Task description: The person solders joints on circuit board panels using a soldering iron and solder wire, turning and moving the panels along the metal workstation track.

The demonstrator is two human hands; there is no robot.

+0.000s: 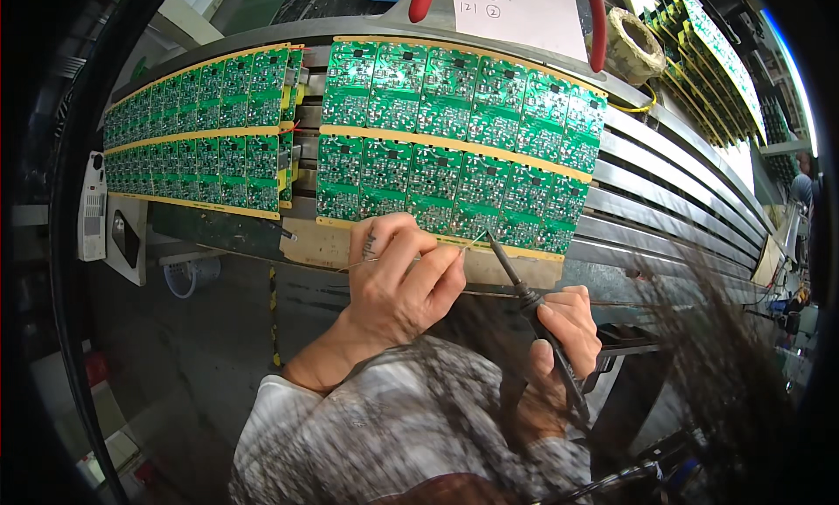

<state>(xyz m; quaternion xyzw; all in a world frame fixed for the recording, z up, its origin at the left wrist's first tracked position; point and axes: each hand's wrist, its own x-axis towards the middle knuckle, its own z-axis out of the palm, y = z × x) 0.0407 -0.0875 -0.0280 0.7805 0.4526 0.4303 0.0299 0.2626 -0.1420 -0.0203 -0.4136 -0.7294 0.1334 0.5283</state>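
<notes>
A panel of green circuit boards (419,155) with tan strips lies in front of me on a metal rack. My right hand (568,334) is closed around the dark handle of a soldering iron (509,264). The iron's tip meets the panel near its front edge, or hovers just over it. Beside it, my left hand (402,273) pinches a thin solder wire (473,242), whose end reaches toward the iron's tip. More of the wire trails out to the left of the hand. Whether the wire touches the tip is too small to tell.
A second stack of board panels (192,129) lies at the left. Upright panels (708,68) stand at the far right, next to a tape roll (634,46). Red-handled pliers (597,28) and a handwritten paper sheet (524,20) are at the back. Metal rails (673,190) run rightward.
</notes>
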